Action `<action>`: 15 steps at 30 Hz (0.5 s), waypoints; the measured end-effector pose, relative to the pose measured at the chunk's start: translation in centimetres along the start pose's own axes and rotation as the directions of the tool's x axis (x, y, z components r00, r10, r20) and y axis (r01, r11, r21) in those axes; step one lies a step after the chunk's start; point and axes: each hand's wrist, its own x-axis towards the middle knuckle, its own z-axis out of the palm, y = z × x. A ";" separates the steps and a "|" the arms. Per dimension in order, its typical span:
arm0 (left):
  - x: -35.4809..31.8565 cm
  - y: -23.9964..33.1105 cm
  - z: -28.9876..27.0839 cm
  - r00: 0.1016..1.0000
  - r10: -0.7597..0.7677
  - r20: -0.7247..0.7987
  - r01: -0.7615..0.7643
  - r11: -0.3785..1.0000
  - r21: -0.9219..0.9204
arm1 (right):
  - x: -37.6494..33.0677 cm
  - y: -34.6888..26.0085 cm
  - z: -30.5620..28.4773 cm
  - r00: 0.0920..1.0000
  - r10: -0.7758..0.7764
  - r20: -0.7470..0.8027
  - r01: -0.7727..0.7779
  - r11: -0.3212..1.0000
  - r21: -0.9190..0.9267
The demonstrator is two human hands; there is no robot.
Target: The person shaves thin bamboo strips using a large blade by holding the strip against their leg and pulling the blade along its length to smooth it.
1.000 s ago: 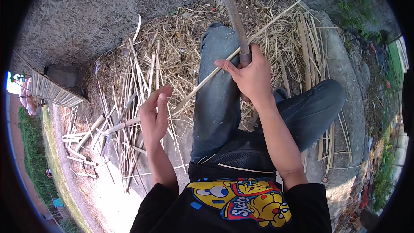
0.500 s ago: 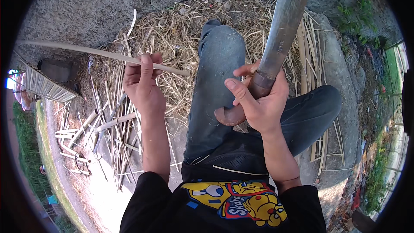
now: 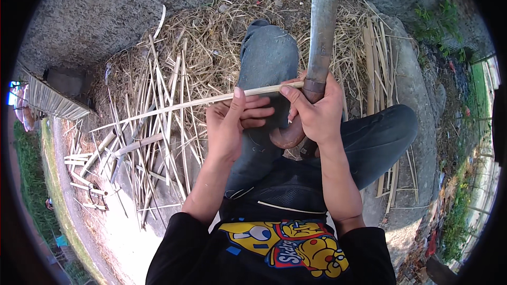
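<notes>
A long, pale bamboo strip (image 3: 179, 106) slants across in front of me, its thin far-left tip over the pile of sticks. My left hand (image 3: 224, 132) has its thumb on the strip and its fingers loosely bent behind it. My right hand (image 3: 322, 119) is closed round the brown hooked handle (image 3: 288, 136) of a large machete. The wide steel blade (image 3: 323, 26) points up and away past the top edge. With the thumb of that same hand, I press the strip's right end near the handle's collar; some fingers are hidden behind it.
Split bamboo pieces (image 3: 142, 142) lie in a heap at the left. More strips (image 3: 376, 63) lie on the stone slab at the right. Shavings (image 3: 211, 37) cover the ground before a rough wall (image 3: 132, 10). My bent legs (image 3: 269, 58) are between the piles.
My left hand has moved right, bringing the strip over, and its right end now meets my right thumb. The machete has swung slightly left and stands more upright.
</notes>
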 end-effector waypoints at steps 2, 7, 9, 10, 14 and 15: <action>-1.0 1.5 -4.0 0.863 -0.339 0.375 0.289 0.939 0.185 | 0.8 0.5 -0.8 1.000 0.025 0.016 -0.025 1.000 -0.019; -2.2 4.7 -3.9 0.485 0.626 0.611 -0.441 -0.428 0.789 | 2.5 0.1 -2.0 0.995 0.097 0.029 -0.090 0.980 -0.179; -1.5 5.1 -4.0 0.518 0.559 0.648 -0.336 -0.564 0.755 | 3.1 0.0 -2.3 0.992 0.119 0.046 -0.107 0.972 -0.209; -1.2 4.3 -5.3 0.757 0.480 0.442 -0.358 -0.260 0.897 | 3.2 0.1 -2.5 0.996 0.069 0.053 -0.053 0.963 -0.266; -1.2 3.8 -6.5 0.962 0.198 0.188 -0.222 0.168 0.960 | 2.9 0.9 -2.5 0.953 -0.301 0.031 0.249 0.720 -0.648; -1.4 4.1 -6.2 0.994 0.054 0.092 -0.103 0.247 0.963 | 2.6 0.8 -2.4 0.954 -0.298 0.032 0.246 0.719 -0.650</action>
